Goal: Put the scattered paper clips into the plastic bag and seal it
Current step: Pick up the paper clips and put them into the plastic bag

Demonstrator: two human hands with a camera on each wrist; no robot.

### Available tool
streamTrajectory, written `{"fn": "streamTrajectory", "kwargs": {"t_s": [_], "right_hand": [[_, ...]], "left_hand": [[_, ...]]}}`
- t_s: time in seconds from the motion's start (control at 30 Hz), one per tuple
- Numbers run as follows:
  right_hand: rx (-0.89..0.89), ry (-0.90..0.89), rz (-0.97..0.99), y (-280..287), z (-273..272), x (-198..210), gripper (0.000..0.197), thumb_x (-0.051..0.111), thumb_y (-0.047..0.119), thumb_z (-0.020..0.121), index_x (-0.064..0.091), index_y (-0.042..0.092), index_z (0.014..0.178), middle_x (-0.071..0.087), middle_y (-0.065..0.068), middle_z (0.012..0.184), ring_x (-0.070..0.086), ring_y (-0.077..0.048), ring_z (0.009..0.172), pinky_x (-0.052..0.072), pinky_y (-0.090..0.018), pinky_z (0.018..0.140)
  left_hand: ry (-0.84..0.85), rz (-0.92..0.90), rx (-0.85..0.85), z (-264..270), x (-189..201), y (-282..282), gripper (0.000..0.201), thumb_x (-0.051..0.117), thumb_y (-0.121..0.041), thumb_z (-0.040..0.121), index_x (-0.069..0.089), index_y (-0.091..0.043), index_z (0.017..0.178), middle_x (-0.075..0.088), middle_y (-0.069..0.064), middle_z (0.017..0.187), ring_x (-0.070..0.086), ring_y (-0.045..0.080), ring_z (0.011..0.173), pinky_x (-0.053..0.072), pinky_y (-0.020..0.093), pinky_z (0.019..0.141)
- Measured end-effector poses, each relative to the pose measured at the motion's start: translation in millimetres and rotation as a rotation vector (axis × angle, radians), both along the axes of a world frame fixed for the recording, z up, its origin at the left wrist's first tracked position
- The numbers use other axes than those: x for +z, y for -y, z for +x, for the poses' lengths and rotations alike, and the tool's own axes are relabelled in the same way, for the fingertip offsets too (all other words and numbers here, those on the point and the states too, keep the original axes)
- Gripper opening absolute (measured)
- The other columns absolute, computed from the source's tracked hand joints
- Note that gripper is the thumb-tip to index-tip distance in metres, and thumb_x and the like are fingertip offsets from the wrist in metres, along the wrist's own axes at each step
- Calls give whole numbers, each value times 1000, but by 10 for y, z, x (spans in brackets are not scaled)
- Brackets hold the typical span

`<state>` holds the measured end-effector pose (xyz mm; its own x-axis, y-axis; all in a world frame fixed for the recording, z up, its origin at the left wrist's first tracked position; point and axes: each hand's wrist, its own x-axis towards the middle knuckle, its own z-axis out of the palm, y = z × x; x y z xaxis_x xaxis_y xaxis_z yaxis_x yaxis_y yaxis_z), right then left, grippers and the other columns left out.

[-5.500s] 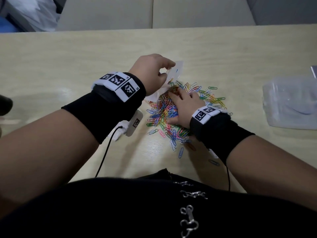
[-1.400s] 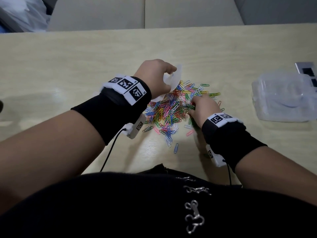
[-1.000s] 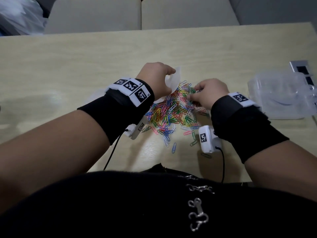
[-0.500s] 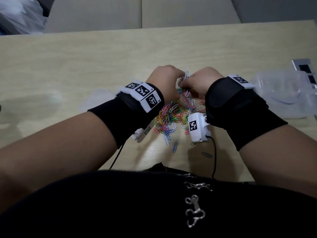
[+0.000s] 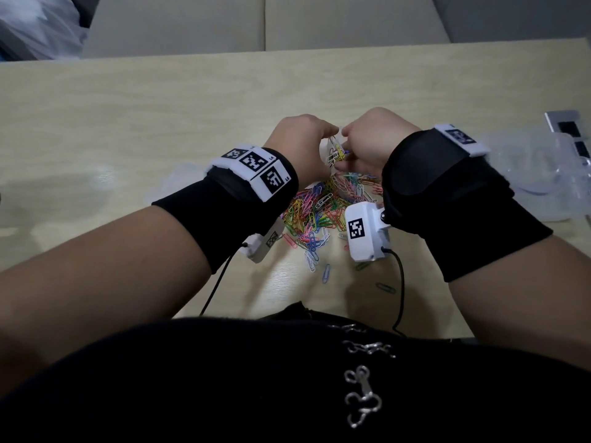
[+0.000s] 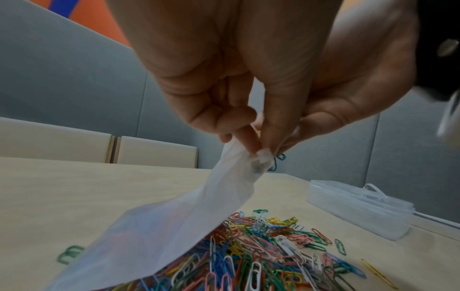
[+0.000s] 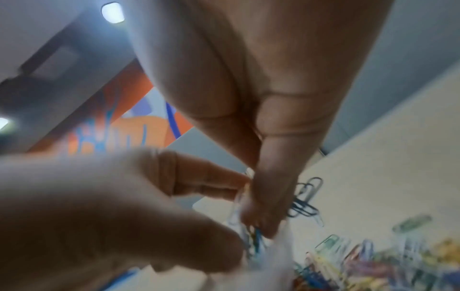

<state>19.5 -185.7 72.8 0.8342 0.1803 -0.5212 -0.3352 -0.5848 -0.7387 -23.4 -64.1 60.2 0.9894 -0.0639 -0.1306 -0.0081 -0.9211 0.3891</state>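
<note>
A heap of coloured paper clips (image 5: 323, 212) lies on the pale wooden table (image 5: 160, 116), just under both hands. My left hand (image 5: 303, 145) is raised over the heap and pinches the top edge of the translucent plastic bag (image 6: 189, 216), which hangs down to the table. My right hand (image 5: 367, 142) meets it from the right, its fingers pinching a small bunch of clips (image 5: 335, 153) at the bag's mouth. In the right wrist view the right hand's fingertips (image 7: 261, 222) grip blue and white clips, blurred. How much the bag holds is hidden.
A clear plastic box (image 5: 540, 174) stands at the right of the table, with a socket panel (image 5: 566, 129) behind it. Loose clips (image 5: 326, 273) lie near the front edge, and a green one (image 6: 69, 254) lies left of the bag. Chair backs (image 5: 256, 24) line the far side.
My right hand left the heap with a bunch of clips and rose left to the bag's mouth. My left hand lifted the bag a little and shifted right to meet it.
</note>
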Motion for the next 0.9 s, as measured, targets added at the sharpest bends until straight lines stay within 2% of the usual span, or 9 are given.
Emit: {"fn": "streamTrajectory", "kwargs": {"t_s": [0.07,0.13,0.17,0.43,0.6,0.67,0.77,0.83,0.9], "right_hand": [[91,161,-226,-14,-35,-10,20,61,7,87,59,13,106,63,1,90,67,3,58,54,-17,64],[99,299,-408,-57,-69,-36,35,64,5,84,59,14,118,64,-5,111,67,-17,96,48,-22,73],[84,333,-445,-81,-89,-47,36,61,5,85,58,16,119,63,-7,114,62,-24,100,43,-24,72],[116,454,-416,-56,-134,-159,23,53,13,83,55,18,106,69,-6,98,63,-27,91,52,-33,76],[-29,461,-279,0,-106,-163,26,53,11,82,59,24,104,68,-2,96,63,-21,85,53,-32,75],[-66,452,-281,80,-86,-175,26,49,11,85,60,21,107,65,-2,102,57,-20,84,46,-27,72],[-35,311,-437,245,-39,-339,30,45,11,90,57,13,117,60,-11,120,57,-29,102,42,-28,81],[-20,190,-603,342,-39,-537,36,47,17,91,50,6,125,51,-18,131,53,-38,117,43,-38,96],[-9,141,-692,398,-97,-736,47,51,30,91,43,6,131,44,-20,136,47,-41,123,40,-46,103]], "left_hand": [[1,-7,1,-6,10,-2,62,66,-25,76,51,-25,136,58,2,134,52,18,124,37,24,97],[6,-13,-7,-16,16,4,63,67,-25,76,51,-26,136,59,2,133,53,19,123,38,25,97],[8,-15,-10,-21,14,8,63,67,-24,76,51,-27,136,60,3,131,54,19,122,39,25,95],[19,-14,-14,-30,11,2,58,64,-25,79,51,-26,136,59,2,133,53,18,123,37,24,98],[-12,-33,16,-14,25,-44,60,67,-25,78,51,-24,136,56,-1,136,54,15,121,38,23,98],[-11,-37,38,-15,45,-89,59,66,-25,78,52,-24,136,56,-2,136,55,15,121,38,22,98],[-18,-42,63,-23,78,-174,60,67,-22,76,53,-26,135,56,-4,136,59,15,115,38,21,95],[-24,-58,79,-24,99,-231,61,66,-20,75,54,-27,134,57,-6,135,60,15,112,37,18,92],[-21,-71,100,-24,123,-282,61,66,-19,74,54,-27,133,57,-6,135,61,15,111,37,17,91]]}}
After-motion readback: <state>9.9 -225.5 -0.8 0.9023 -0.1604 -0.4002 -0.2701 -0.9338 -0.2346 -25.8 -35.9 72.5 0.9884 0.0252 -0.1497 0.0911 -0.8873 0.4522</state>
